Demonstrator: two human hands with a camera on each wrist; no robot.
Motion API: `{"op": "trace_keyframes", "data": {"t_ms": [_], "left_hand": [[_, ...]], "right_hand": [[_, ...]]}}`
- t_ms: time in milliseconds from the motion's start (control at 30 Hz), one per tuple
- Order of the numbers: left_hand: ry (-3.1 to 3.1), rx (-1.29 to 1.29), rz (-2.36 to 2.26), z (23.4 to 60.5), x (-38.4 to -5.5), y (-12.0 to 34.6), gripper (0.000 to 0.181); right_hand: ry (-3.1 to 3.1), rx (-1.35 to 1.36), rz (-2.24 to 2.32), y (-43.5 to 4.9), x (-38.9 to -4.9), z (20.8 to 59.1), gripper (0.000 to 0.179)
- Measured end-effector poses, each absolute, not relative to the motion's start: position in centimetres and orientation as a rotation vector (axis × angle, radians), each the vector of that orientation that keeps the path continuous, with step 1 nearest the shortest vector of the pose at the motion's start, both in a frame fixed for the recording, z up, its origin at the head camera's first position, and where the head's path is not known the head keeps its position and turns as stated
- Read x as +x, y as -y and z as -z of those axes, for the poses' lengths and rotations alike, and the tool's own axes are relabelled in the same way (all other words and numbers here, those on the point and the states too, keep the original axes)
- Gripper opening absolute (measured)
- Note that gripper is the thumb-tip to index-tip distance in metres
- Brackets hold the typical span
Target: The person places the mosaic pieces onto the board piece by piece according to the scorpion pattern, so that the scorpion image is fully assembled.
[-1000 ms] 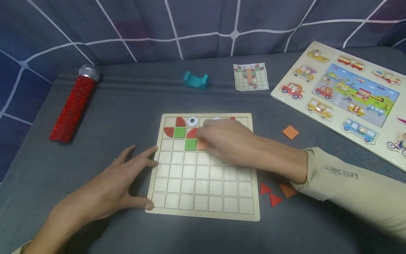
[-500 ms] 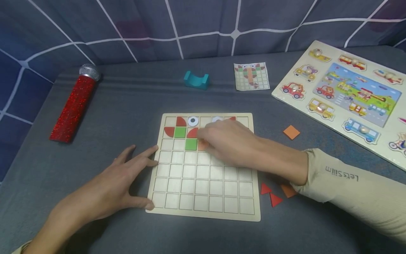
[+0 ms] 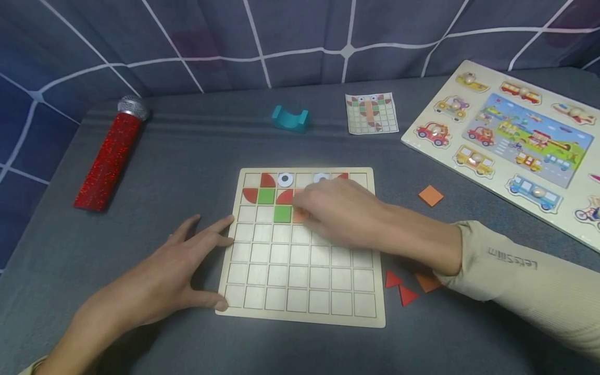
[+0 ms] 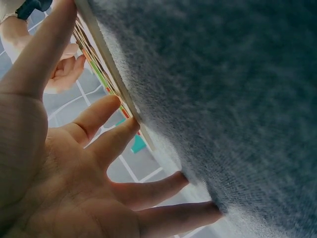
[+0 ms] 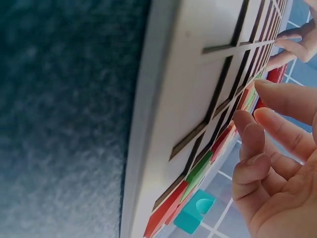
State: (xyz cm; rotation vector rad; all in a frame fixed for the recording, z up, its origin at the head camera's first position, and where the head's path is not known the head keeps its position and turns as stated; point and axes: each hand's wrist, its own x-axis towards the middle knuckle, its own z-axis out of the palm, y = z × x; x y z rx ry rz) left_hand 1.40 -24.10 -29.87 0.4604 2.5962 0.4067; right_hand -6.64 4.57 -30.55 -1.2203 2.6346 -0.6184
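A pale wooden grid board (image 3: pixel 300 271) lies in front of me. My left hand (image 3: pixel 173 276) spreads its fingers along the left edge, the thumb at the near corner. In the left wrist view, two fingertips (image 4: pixel 130 124) meet the board's side. My right hand (image 3: pixel 335 211) reaches over the upper middle with curled fingers. Its thumb and fingertips pinch at an orange square tile (image 5: pixel 249 94), mostly hidden by the hand in the head view. Beside it sit green squares (image 3: pixel 283 214), red quarter-circles (image 3: pixel 285 197) and white eye discs (image 3: pixel 285 179).
An orange square (image 3: pixel 430 196), red triangles (image 3: pixel 408 295) and another orange piece (image 3: pixel 426 282) partly under the sleeve lie right of the board. Behind are a pattern card (image 3: pixel 372 113), a teal block (image 3: pixel 290 120), a red microphone (image 3: pixel 110 161) and a vehicle puzzle (image 3: pixel 511 138).
The right hand stays over the same cells, its wrist and sleeve shifting slightly right. A sliver of orange now shows at its fingertips in the second row. The left hand holds still.
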Motion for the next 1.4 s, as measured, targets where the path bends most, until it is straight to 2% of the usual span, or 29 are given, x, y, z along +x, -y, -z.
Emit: {"op": "trace_keyframes", "data": {"t_ms": [167, 400, 533, 733, 833, 1233, 1400], "left_hand": [[-2.603, 0.466, -0.41, 29.9, 1.4, 24.1, 0.091], [-2.586, 0.447, -0.409, 29.9, 1.3, 24.0, 0.091], [-2.589, 0.453, -0.404, 29.9, 1.3, 23.9, 0.091], [-2.589, 0.453, -0.404, 29.8, 1.3, 23.9, 0.091], [-2.588, 0.455, -0.415, 29.7, 1.3, 24.0, 0.09], [-2.587, 0.442, -0.41, 29.7, 1.4, 24.0, 0.091], [-2.593, 0.456, -0.42, 29.8, 1.4, 24.1, 0.091]], "right_hand": [[-2.591, -1.186, 0.62, -5.3, -6.5, 30.3, 0.019], [-2.525, -1.217, 0.632, -7.7, -6.1, 29.9, 0.02], [-2.52, -1.18, 0.601, -9.5, -5.7, 29.8, 0.012], [-2.524, -1.153, 0.663, -13.0, -4.8, 30.3, 0.015], [-2.556, -1.114, 0.688, -14.5, -4.3, 30.6, 0.025], [-2.623, -0.907, 0.522, -20.3, -2.8, 31.8, 0.036], [-2.554, -0.942, 0.464, -21.5, -2.2, 32.3, 0.041]]}}
